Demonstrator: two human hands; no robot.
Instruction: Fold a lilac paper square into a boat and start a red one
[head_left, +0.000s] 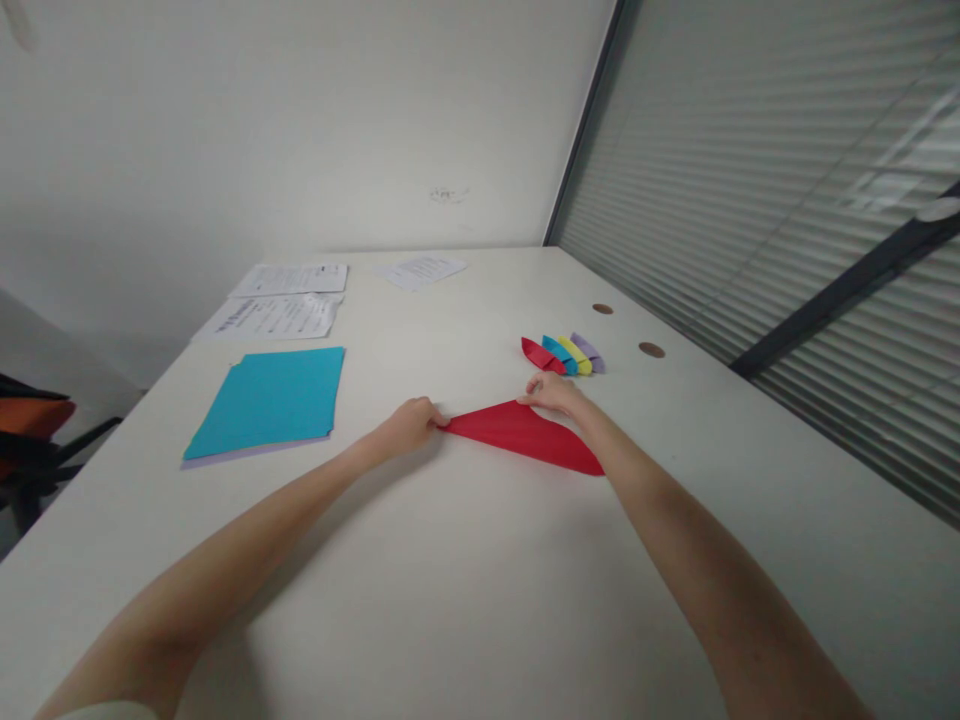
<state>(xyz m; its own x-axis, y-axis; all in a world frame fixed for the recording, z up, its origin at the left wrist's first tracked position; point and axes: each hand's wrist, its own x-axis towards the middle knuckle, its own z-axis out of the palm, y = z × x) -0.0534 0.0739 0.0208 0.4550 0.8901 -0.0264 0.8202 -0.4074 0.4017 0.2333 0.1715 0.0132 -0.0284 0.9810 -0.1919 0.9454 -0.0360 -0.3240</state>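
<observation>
A sheet of red paper [517, 432], folded over into a roughly triangular shape, lies on the white table in front of me. My left hand [411, 424] pinches its pointed left corner. At its upper edge, my right hand [551, 391] grips the paper between thumb and fingers. The right forearm covers part of the paper's right side. Just beyond my right hand sit several small folded paper pieces in a fanned row: a red one [542, 355], a blue one [561, 354], a yellow one [576, 355] and a purple one [589, 352].
A stack of coloured paper [274, 398], blue on top with purple showing beneath, lies at the left. Printed sheets [277, 316] are behind it, with another printed sheet [421, 270] farther back. Two round holes pierce the table near the blinds [750, 200] on the right.
</observation>
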